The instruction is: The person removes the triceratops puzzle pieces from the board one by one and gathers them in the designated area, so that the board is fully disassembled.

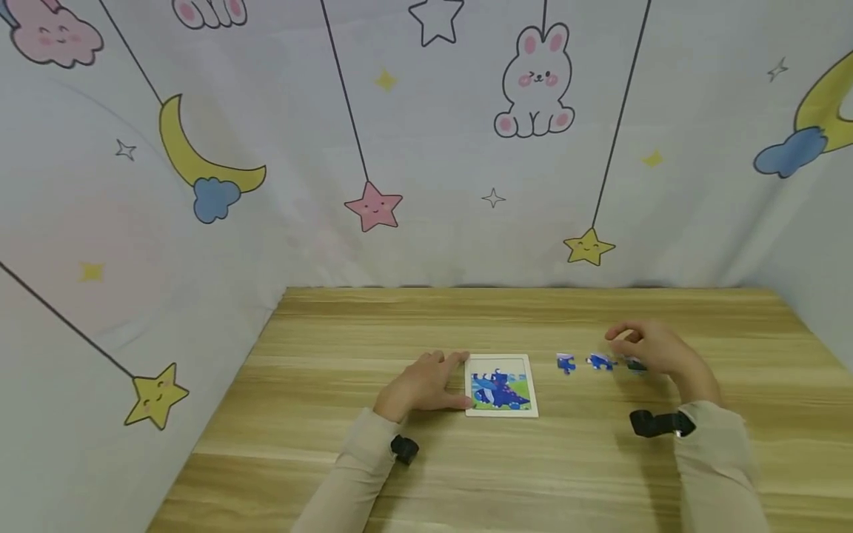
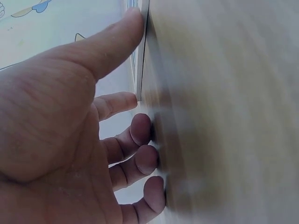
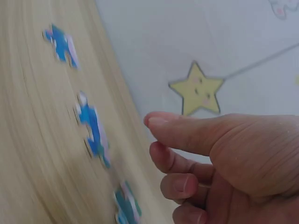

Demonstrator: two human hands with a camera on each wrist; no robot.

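A small jigsaw puzzle in a white frame (image 1: pixel 501 413) lies on the table, showing a blue dragon-like picture (image 1: pixel 500 392) with the top strip unfilled. My left hand (image 1: pixel 423 381) steadies its left side, the thumb at the near corner and the index finger at the far one. In the left wrist view, the straight thumb (image 2: pixel 112 44) touches the frame's edge. Three loose pieces lie in a row to the right: one piece (image 1: pixel 566 363), a wider middle piece (image 3: pixel 91 128) and a third (image 3: pixel 127 205). Above the third hovers my right hand (image 1: pixel 656 348), loosely curled and holding nothing.
The wooden table (image 1: pixel 373 318) reaches back to a white cloth backdrop (image 1: pixel 440 244) printed with stars, moons and bunnies. Each wrist wears a black strap with a small device; the right strap (image 1: pixel 660 423) shows plainly.
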